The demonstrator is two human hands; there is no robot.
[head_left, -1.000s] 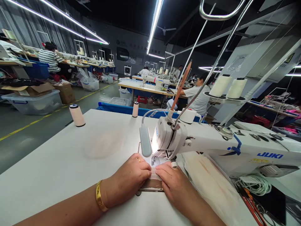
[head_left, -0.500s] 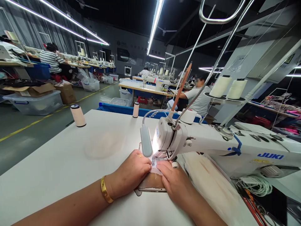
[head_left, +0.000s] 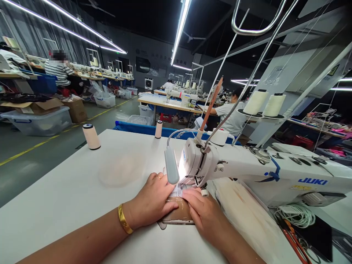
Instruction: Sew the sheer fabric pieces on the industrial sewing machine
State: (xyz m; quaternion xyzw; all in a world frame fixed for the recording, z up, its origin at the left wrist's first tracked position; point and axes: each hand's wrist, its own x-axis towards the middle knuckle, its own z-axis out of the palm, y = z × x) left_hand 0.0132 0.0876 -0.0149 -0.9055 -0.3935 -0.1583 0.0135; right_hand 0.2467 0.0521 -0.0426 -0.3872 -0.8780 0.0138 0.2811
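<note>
Both hands have advanced toward 12 o'clock. The left hand and right hand press flat, fingers extended, on the white fabric piece, now further under the sewing machine presser foot.

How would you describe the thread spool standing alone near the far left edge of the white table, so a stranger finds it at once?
Start at the white sewing machine on the big white table. Look left, past the left hand, to the table's far left edge. There stands a cream thread spool with a dark cap, larger than the slim spool at the back edge.
</note>
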